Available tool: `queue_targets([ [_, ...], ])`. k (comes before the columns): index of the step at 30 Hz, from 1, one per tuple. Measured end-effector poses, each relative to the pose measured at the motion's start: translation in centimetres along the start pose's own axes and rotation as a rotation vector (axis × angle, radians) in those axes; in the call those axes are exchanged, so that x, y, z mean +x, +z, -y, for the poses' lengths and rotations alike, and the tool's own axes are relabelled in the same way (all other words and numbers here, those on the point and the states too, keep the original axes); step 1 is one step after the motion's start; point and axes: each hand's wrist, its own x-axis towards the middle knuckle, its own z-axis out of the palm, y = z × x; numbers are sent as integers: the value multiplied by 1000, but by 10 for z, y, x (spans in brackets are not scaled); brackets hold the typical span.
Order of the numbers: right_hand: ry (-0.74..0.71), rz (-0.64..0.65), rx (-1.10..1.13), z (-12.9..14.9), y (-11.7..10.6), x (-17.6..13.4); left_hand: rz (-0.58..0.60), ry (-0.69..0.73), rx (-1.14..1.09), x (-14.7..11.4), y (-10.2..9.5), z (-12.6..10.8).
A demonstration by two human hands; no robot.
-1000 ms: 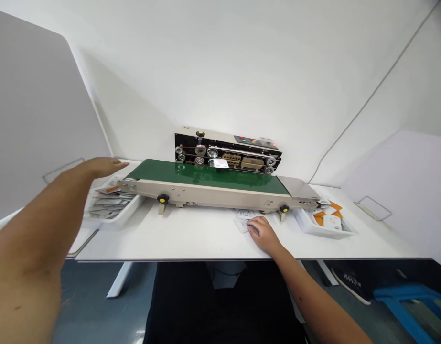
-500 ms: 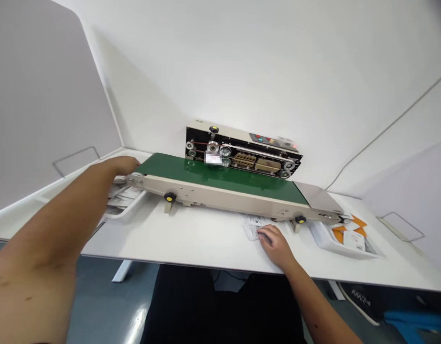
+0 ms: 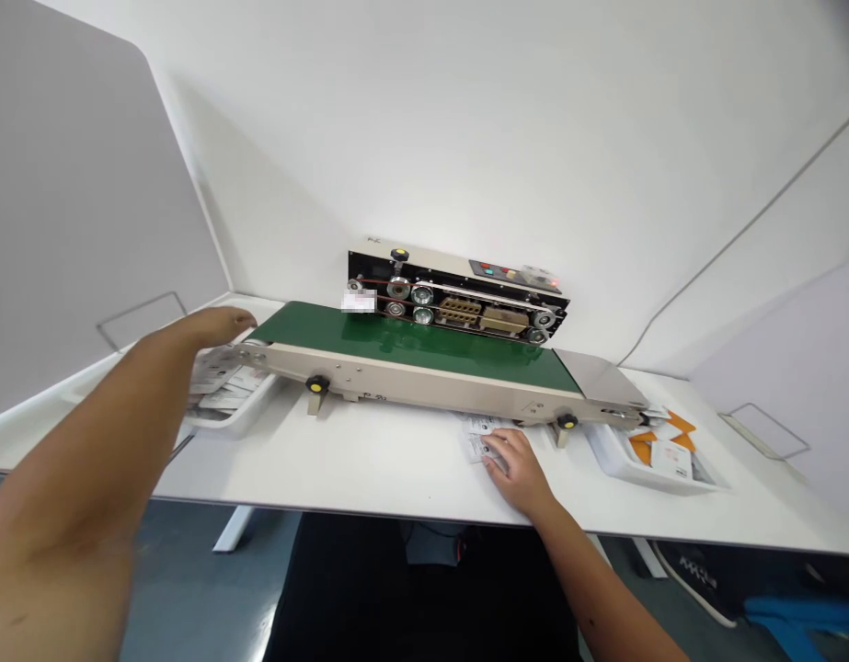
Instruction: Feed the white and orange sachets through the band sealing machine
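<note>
My left hand (image 3: 223, 325) hovers at the left end of the green conveyor belt (image 3: 396, 345), above a white bin (image 3: 248, 412) of flat white packets (image 3: 223, 391). Its fingers reach out loosely, and I see nothing held in them. My right hand (image 3: 512, 467) rests on the table in front of the conveyor. With its fingers apart, it touches printed white packets (image 3: 480, 444), which it partly covers. Behind the belt, a band sealing machine (image 3: 458, 292) exposes its rollers. A small white packet with a blurred face (image 3: 359, 302) sits at the machine's left end.
A second white bin (image 3: 645, 476) on the right holds orange and white packets (image 3: 672, 458). Black knobs (image 3: 317, 385) stick out from the conveyor's front. Grey panels (image 3: 72, 184) flank the white table (image 3: 369, 464). A cable (image 3: 741, 221) runs along the back wall.
The blurred white packet has moved left along the machine. My left hand has shifted slightly left, away from the belt's end. My right hand's fingers have spread over the packets.
</note>
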Motion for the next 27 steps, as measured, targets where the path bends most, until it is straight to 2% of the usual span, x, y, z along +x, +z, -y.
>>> queue_targets([
  [1, -34, 32, -21, 1, 0, 0, -26, -51, 66, -8, -8, -6],
  [4, -123, 138, -40, 2, 3, 0, -441, 15, 136, -45, -32, -39],
  [5, -140, 150, -33, 1, 4, 0, -508, 65, 139, -60, -39, -54],
  [7, -161, 144, -6, 1, 7, -1, -541, 172, 119, -91, -44, -90],
  [9, -187, 126, 32, 2, 7, -3, -537, 281, 45, -122, -38, -128],
  [11, -221, 109, 71, 5, 4, -5, -442, 430, -86, -154, -20, -165],
  [12, -230, 90, 88, 7, 1, -7, -329, 519, -148, -170, -6, -182],
  [13, -228, 55, 104, 10, -2, -8, -158, 604, -192, -186, 11, -198],
  [15, -168, -75, 138, 18, -10, -7, 135, 749, -296, -213, 50, -223],
  [17, -34, -251, 217, 30, -16, -2, 277, 812, -427, -234, 92, -241],
  [19, 122, -360, 377, 45, -13, 9, 372, 748, -598, -244, 132, -251],
  [20, 184, -361, 475, 52, -8, 16, 407, 695, -703, -246, 149, -253],
  [22, 270, -284, 665, 66, 8, 30, 484, 627, -875, -244, 177, -254],
  [24, 346, -219, 821, 75, 29, 41, 534, 581, -994, -238, 195, -250],
  [27, 411, -213, 1048, 78, 53, 45, 664, 417, -1061, -226, 207, -242],
])
